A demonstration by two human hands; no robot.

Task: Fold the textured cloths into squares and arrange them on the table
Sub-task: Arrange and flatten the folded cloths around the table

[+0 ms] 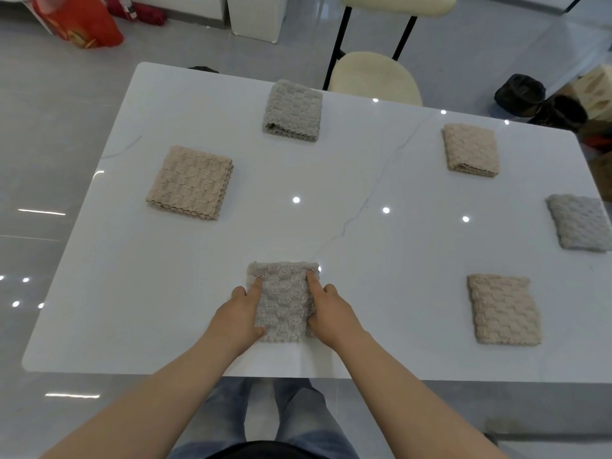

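Cloth (283, 303): grey, folded square, flat at centre, near the table's (132, 293) front edge.
Left hand (236, 318): index straight along the left edge, pressing down; thumb at the near-left corner.
Right hand (331, 318): index straight along the right edge; thumb hidden, probably against that edge.
Others, folded: left beige (190, 182), far grey (293, 111), far beige (470, 150), right grey (579, 226), near beige (503, 309).
Room: all lay well apart; widest tabletop front-left.

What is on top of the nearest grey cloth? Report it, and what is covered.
Both hands rest on the grey cloth: left hand on its left side, right hand on its right. Its middle shows bare; the side edges beneath the hands are hidden.
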